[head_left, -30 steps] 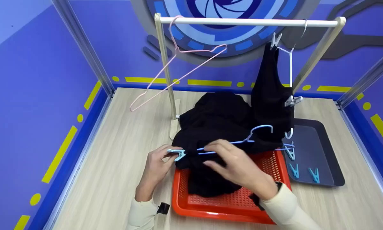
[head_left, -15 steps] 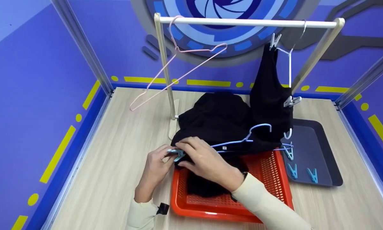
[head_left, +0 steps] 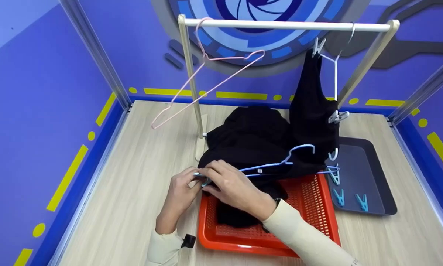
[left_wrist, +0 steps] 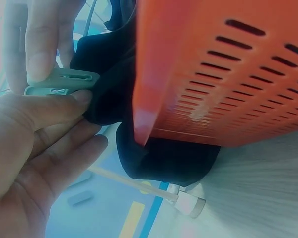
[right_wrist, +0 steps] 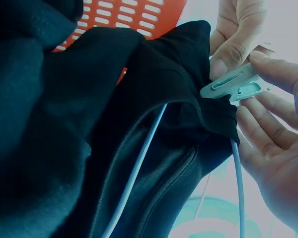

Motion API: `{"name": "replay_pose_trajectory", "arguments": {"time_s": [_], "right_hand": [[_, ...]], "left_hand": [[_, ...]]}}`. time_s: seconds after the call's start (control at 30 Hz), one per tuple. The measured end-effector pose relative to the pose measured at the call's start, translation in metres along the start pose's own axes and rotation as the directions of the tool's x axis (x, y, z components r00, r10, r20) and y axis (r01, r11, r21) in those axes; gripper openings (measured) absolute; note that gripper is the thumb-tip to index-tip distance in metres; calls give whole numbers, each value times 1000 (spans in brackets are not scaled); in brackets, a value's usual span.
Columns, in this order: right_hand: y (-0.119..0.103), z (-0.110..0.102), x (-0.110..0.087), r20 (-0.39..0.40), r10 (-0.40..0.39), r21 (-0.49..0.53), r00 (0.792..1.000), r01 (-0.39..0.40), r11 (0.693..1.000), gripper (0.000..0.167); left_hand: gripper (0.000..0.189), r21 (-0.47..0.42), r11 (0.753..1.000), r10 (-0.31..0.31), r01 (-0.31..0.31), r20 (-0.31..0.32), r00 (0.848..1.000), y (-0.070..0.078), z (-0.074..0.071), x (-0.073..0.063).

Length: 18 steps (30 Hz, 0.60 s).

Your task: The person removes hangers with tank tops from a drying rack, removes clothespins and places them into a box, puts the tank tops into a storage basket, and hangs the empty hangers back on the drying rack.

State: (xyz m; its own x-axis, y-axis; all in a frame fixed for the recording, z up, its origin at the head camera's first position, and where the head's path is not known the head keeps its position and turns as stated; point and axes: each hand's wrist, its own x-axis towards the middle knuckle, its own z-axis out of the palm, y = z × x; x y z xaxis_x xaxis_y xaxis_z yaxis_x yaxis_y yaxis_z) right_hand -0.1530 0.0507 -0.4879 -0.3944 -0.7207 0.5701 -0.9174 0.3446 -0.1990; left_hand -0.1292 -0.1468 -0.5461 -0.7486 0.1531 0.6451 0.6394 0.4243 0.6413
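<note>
My left hand (head_left: 182,190) and right hand (head_left: 230,188) meet at the left end of a blue hanger (head_left: 267,165), beside a black garment (head_left: 247,144). Both hands pinch a light teal clothespin (left_wrist: 64,78), which bites the cloth at that end. In the right wrist view the clothespin (right_wrist: 233,82) lies between the two thumbs. Its jaw end meets the black cloth (right_wrist: 184,59), and the hanger wires (right_wrist: 238,188) run out of the fabric. Part of the clothespin is hidden by my right fingers in the head view.
A red basket (head_left: 269,250) stands below the cloth, which hangs partly into it. A grey tray (head_left: 384,207) with teal clothespins (head_left: 361,202) lies to the right. Behind, a rack (head_left: 280,24) carries a pink hanger (head_left: 221,83) and a black top (head_left: 310,96) clipped with white clothespins (head_left: 319,46).
My right hand has moved left from above the middle of the hanger to the clothespin and now pinches it. The left hand has kept its place there.
</note>
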Motion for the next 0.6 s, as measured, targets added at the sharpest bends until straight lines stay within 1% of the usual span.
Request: {"name": "replay_pose_trajectory", "arguments": {"time_s": [0.23, 0.47, 0.53, 0.6], "right_hand": [[1, 3, 1, -5, 12, 9, 1000, -12, 1000, 33], [1, 3, -1, -30, 19, 51, 999, -17, 999, 31], [1, 3, -2, -41, 29, 71, 999, -26, 997, 30], [2, 3, -3, -55, 36, 86, 998, -32, 996, 28]], "left_hand": [[31, 7, 1000, -4, 4, 1, 1000, 0, 0, 0], [30, 1, 1000, 2, -2, -10, 1000, -3, 1, -1], [29, 24, 1000, 13, -12, -14, 1000, -4, 0, -1], [27, 71, 997, 37, -35, -17, 999, -4, 0, -1]]}}
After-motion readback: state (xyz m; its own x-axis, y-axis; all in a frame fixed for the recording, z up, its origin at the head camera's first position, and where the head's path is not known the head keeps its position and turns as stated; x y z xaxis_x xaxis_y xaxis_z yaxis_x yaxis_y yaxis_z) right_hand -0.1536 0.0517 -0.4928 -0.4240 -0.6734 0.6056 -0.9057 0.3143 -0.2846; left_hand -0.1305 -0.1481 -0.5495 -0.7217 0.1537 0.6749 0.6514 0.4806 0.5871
